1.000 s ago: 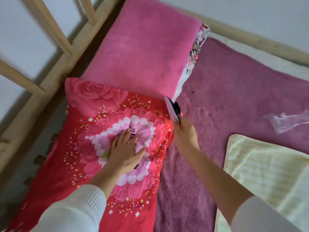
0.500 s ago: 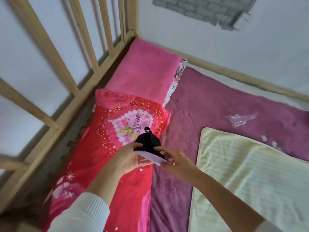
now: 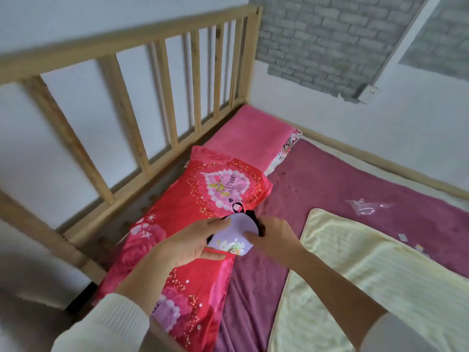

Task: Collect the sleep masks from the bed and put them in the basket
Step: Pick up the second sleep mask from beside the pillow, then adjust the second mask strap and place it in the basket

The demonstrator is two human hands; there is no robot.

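Both hands hold one sleep mask (image 3: 234, 238) above the bed (image 3: 317, 189), over the boundary between the red floral blanket (image 3: 203, 196) and the purple sheet (image 3: 253, 288). The left hand (image 3: 193, 243) supports the mask from the left side, thumb on its upper edge and fingers curled beneath it. The right hand (image 3: 272, 237) pinches the mask's right edge between thumb and fingertips. The mask shows a pale lilac face with a small printed cartoon figure; its black backing and black strap (image 3: 238, 207) project above the hands. A pink pillow (image 3: 250, 138) lies at the head of the bed against the wooden rail (image 3: 127, 39). A cream striped blanket (image 3: 368, 275) covers the right portion of the bed, and a clear plastic wrapper (image 3: 365, 207) lies on the sheet beyond it. The basket is not in view.
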